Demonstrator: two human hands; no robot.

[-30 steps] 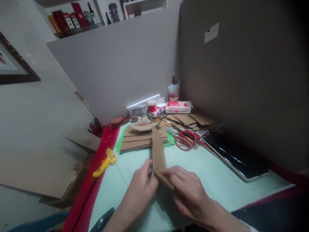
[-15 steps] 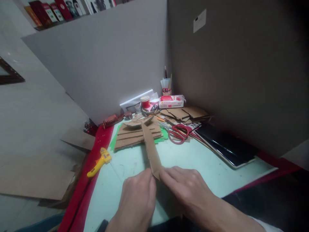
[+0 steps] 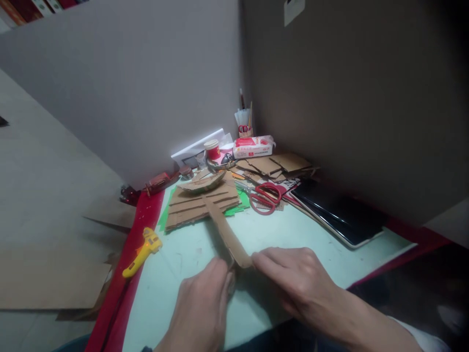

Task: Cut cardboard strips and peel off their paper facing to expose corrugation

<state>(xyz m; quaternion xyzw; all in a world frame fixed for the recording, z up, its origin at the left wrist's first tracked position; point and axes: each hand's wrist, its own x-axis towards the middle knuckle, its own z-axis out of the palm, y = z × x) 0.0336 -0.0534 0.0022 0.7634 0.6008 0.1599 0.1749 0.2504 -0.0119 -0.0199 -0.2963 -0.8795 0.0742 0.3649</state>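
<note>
A long, narrow cardboard strip slants away from me above the table, its near end bent and worn. My right hand pinches that near end from the right. My left hand is closed at the strip's left edge, on the part that curls under; its fingertips are partly hidden. Beyond the strip's far end lies a curved cardboard piece on a stack of cut cardboard pieces, with green sheets beneath. To the left rests a yellow hot glue gun.
Red-handled scissors lie near a black flat device on the right. Farther back are cardboard scraps, a wipes pack, a red paper cup and a pen holder. Grey partitions enclose the table.
My hands have spread slightly apart at the strip's near end, which now looks more curled. The view has shifted, so the table items sit a little farther left.
</note>
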